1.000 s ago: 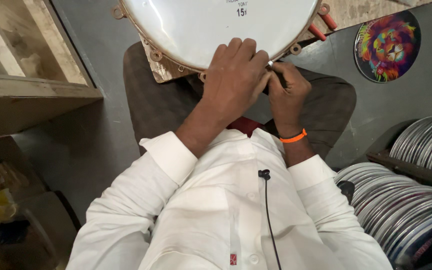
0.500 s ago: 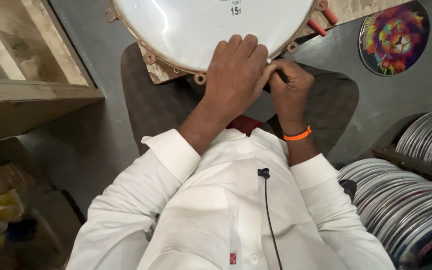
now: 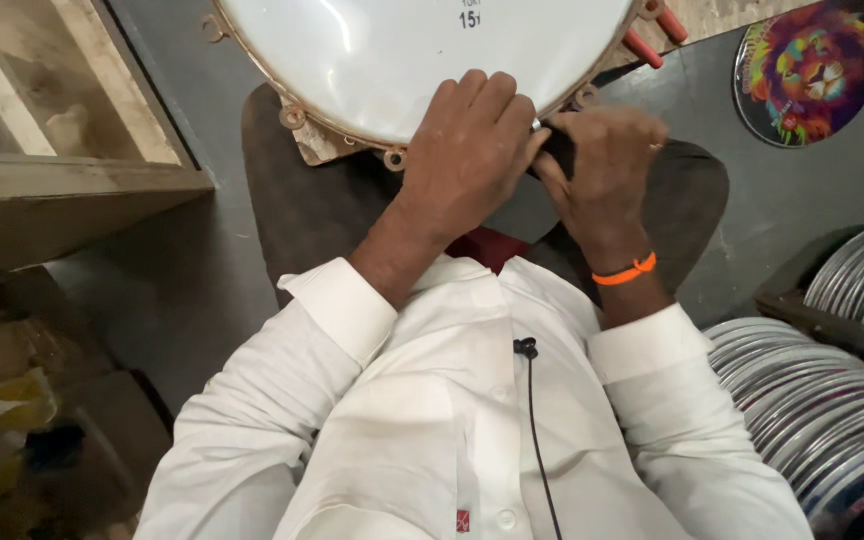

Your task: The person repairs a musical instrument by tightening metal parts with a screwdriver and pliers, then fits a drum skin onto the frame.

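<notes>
The left hand (image 3: 472,150) lies palm down, fingers curled over the near rim of a round white drum (image 3: 422,60), pressing on its skin. The right hand (image 3: 602,160) is closed in a fist just beside it, gripping a small dark tool (image 3: 557,150) at the drum's edge; what kind of tool cannot be told. The two hands touch at the knuckles. An orange band (image 3: 624,271) circles the right wrist. The drum rests on the person's lap, its metal hoop ringed with small lugs, a small dark printed mark near its top edge. To the right on the grey floor lies a round disc (image 3: 810,65) with a many-coloured lion's head. Lower right, shiny metal hoops (image 3: 812,400) lie stacked. A wooden shelf (image 3: 62,170) stands at left.
</notes>
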